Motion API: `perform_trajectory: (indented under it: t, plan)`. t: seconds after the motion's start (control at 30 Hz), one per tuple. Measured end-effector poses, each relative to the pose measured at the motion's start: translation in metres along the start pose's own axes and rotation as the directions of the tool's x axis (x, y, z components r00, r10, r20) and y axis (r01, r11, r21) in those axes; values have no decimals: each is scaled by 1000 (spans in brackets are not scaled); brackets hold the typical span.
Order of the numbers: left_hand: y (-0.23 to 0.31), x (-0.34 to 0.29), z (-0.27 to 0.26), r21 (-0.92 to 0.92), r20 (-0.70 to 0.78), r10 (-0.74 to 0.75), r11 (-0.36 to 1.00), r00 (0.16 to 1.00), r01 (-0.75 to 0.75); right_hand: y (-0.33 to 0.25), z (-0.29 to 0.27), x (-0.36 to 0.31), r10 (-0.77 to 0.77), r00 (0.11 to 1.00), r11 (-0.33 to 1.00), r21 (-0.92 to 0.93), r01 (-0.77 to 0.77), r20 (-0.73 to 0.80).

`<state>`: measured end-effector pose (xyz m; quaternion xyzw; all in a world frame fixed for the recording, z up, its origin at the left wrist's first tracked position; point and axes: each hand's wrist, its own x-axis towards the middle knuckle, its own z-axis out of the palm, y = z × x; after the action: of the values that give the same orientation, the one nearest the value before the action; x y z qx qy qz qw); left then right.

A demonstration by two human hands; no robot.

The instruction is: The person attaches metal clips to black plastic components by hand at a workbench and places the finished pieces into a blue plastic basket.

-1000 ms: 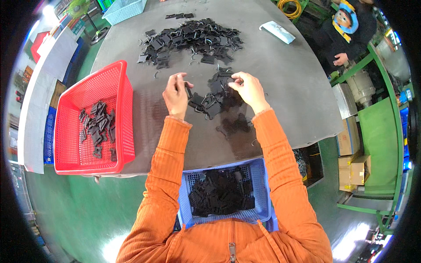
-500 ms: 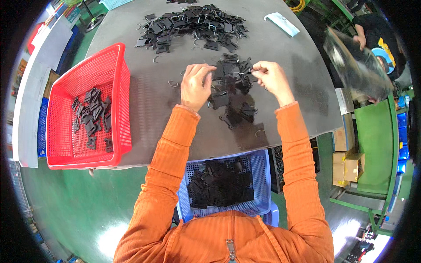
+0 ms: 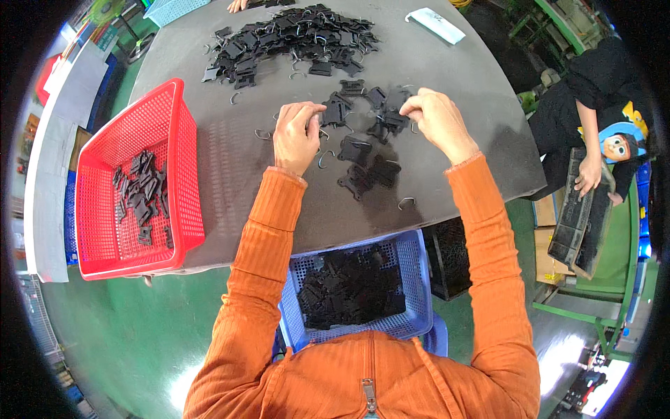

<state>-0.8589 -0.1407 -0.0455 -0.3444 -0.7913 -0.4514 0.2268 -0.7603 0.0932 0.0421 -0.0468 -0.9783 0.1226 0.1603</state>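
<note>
Small flat black plastic parts, loosely strewn with bent metal hooks, lie on the grey table between my hands. My left hand hovers at the left of this cluster, thumb and fingers bent together beside a black part. What its fingertips hold, if anything, is too small to make out. On the cluster's right side, my right hand has its thumb and forefinger closed near other black parts and a hook. Its fingertips hide whatever is pinched. Beyond my hands spreads a large heap of black parts mixed with hooks.
A red basket with some black parts stands at the table's left. Below the front edge, a blue basket holds many black parts. A white packet lies far right. A co-worker holds a dark panel; another person's hand shows at the far edge.
My hands have moved slightly apart, and the parts between them lie more spread out. The co-worker's panel has swung downward. Another person's hand has appeared at the far edge.
</note>
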Motion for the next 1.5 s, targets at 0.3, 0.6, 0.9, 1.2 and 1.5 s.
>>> perform_trajectory:
  t: [0.3, 0.6, 0.9, 1.2, 1.5]
  plan:
    - [32, -2, 5, -133, 109, 130, 984, 985, -116, 18, 20, -22, 277, 951, 894, 401, -202, -138]
    - [70, -19, 29, -239, 289, 220, 959, 932, -152, 22, 36, -26, 407, 902, 411, 911, -41, -143]
    - [42, 0, 3, -310, 1, -3, 951, 1000, 4, 17, 4, -30, 177, 982, 934, 302, -189, 66]
    - [23, -2, 0, -225, 140, 21, 974, 990, 11, 22, -8, -29, 11, 999, 980, -199, -17, -34]
    - [7, 1, -6, -644, 78, -491, 640, 868, 420, 8, 15, -25, 281, 960, 743, 633, -217, -1]
